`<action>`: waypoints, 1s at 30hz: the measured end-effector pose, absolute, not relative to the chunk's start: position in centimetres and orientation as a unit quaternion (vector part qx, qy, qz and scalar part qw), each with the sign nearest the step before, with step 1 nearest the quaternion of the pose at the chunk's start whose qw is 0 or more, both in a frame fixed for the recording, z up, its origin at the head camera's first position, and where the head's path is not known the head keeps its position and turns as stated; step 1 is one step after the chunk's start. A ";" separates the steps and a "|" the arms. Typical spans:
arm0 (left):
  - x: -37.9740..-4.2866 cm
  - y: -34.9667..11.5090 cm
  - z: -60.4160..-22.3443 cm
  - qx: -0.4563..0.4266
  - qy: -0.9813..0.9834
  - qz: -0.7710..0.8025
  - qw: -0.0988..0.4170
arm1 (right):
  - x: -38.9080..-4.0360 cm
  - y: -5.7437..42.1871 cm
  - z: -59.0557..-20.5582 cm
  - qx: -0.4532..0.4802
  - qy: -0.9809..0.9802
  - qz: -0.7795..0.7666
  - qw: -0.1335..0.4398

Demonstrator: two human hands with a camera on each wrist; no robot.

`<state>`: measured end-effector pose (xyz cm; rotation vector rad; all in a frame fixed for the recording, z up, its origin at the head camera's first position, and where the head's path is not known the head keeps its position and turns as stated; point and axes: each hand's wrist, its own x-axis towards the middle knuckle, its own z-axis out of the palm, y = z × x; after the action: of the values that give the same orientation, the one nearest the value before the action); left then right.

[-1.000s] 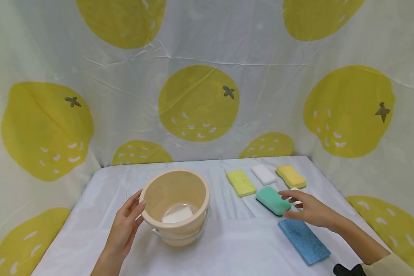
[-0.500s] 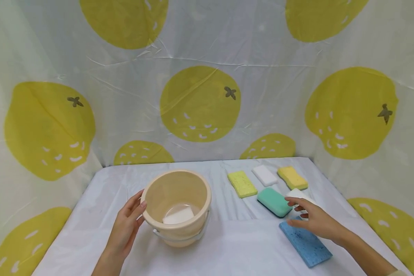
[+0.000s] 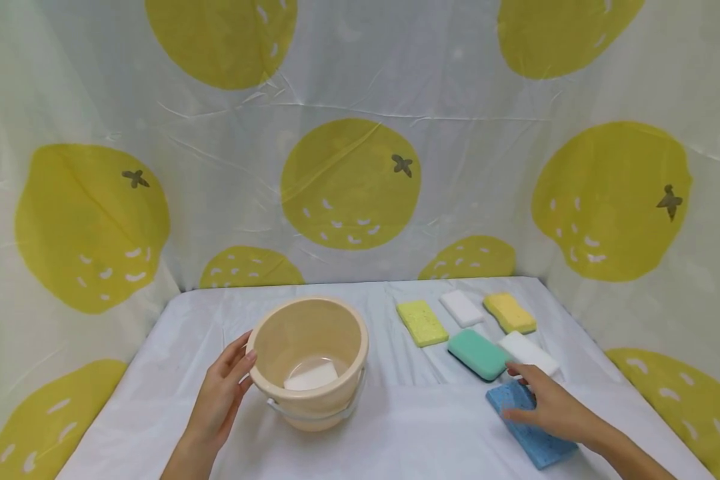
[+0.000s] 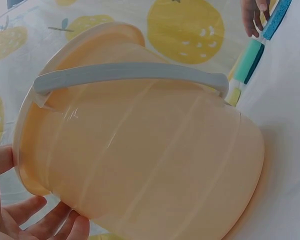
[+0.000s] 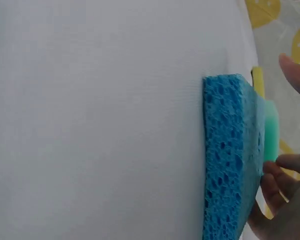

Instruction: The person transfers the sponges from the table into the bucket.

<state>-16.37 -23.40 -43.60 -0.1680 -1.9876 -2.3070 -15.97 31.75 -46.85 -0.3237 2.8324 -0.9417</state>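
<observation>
A cream bucket (image 3: pixel 306 347) with a grey handle (image 4: pixel 130 72) stands left of the table's middle, a white sponge (image 3: pixel 312 377) lying inside. My left hand (image 3: pixel 219 393) holds the bucket's rim, thumb at the edge and fingers along the outer wall. Over a blue sponge (image 3: pixel 537 443) at the front right, my right hand (image 3: pixel 555 403) has its thumb spread away from its fingers. In the right wrist view the thumb (image 5: pixel 295 75) is clear of the blue sponge (image 5: pixel 222 155), while several fingertips are beside its far side; whether they touch it I cannot tell.
Behind the blue sponge lie a green sponge (image 3: pixel 479 355) and a white one (image 3: pixel 528 353). Farther back are a yellow-green sponge (image 3: pixel 423 323), a second white one (image 3: pixel 461 308) and a yellow one (image 3: pixel 510 313). A lemon-print curtain (image 3: pixel 348 80) surrounds the white table (image 3: pixel 420 433).
My right hand has moved from beside the green sponge toward me and down over the blue sponge, uncovering the nearer white one. The left hand stays on the bucket.
</observation>
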 end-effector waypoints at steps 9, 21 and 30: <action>-16.3 -23.4 -43.7 -0.061 -0.648 -0.758 0.044 | -15.9 31.2 -48.2 -0.054 0.969 -0.232 0.060; -16.4 -23.4 -43.6 -0.070 -0.645 -0.760 0.045 | -16.4 31.1 -47.9 -0.001 0.962 -0.259 0.081; -16.5 -23.5 -43.7 -0.064 -0.648 -0.758 0.040 | -16.2 31.5 -48.4 0.006 0.959 -0.271 0.085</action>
<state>-16.50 -23.49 -43.74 -0.1969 -1.9839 -2.3228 -16.17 31.47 -48.45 0.0178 2.8600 -0.8070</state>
